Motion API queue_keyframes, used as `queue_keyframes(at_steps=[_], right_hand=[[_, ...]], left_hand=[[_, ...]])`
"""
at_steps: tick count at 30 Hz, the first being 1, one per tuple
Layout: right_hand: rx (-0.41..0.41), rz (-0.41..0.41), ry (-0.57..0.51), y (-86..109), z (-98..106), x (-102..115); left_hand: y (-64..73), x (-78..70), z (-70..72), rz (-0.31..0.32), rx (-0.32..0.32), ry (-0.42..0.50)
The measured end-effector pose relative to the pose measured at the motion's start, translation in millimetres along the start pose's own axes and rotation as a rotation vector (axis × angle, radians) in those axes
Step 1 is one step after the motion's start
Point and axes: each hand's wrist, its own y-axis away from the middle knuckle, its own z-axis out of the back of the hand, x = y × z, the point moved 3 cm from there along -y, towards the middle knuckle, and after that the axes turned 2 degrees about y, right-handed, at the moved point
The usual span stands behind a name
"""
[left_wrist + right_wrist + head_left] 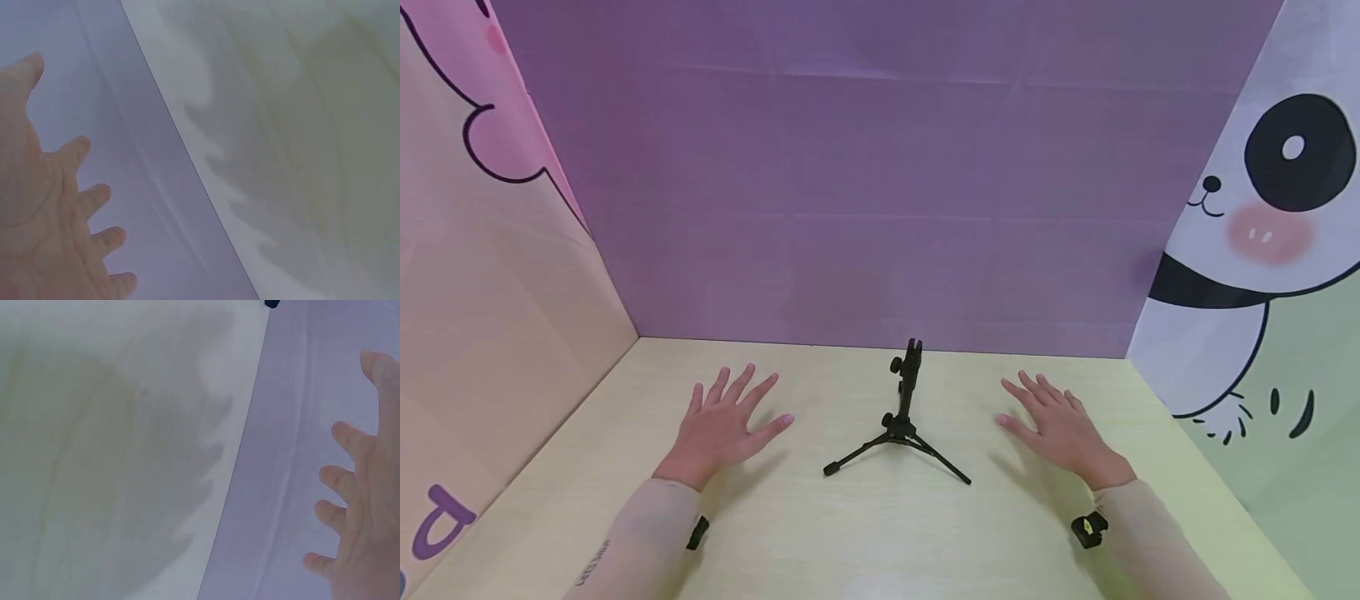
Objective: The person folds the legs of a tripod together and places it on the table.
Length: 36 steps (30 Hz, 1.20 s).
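Note:
A small black tripod stand [904, 425] stands upright on the pale tabletop, its legs spread and a short post with knobs rising from them. To its left my left hand [721, 429] hovers palm down over the table, fingers spread and straight, holding nothing. My right hand [1060, 429] is held the same way on the stand's other side, apart from it. In the left wrist view the left palm [37, 200] and fingertips show at the left edge. The right wrist view shows the right hand [369, 506], its fingers apart, and a dark tip at the top edge.
A purple panel [880, 192] closes off the back of the table [865, 533]. Side walls rise at left [497, 292] and right [1285, 375], the right one printed with a panda. Both hands cast shadows on the tabletop.

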Motion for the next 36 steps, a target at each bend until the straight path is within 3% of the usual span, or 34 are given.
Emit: queue_keyframes(at_steps=[11, 19, 29, 36], right_hand=[[-0.012, 0.056, -0.046, -11.5, 7, 22], [-0.016, 0.090, -0.063, -20.0, 11, 37], [-0.017, 0.162, -0.180, -34.1, 18, 58], [-0.014, 0.184, -0.276, -47.0, 23, 71]], left_hand=[[-7.8, -23.0, -14.7, -0.075, -0.020, -0.009], [-11.2, -46.6, -16.5, -0.141, -0.050, 0.014], [-18.8, -71.6, -31.1, -0.197, 0.049, 0.122], [-25.1, -91.8, -38.1, -0.178, 0.089, 0.220]])
